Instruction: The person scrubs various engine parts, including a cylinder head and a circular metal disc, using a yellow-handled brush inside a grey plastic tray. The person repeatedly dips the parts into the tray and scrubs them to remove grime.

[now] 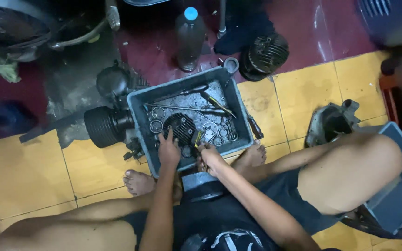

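Sitting on the yellow tiled floor [29, 172], we work over a grey plastic tray [138, 100] set between our bare feet. Near its middle lies a round, dark finned engine part [181, 126], surely heavy, stiff and oily, best gripped by its rim. Our left hand [168, 151] rests spread on its near edge. Our right hand [209, 158] closes around a yellow-handled tool [197, 137] just beside it. Loose rings [156, 126] and screwdrivers [217, 103] lie around.
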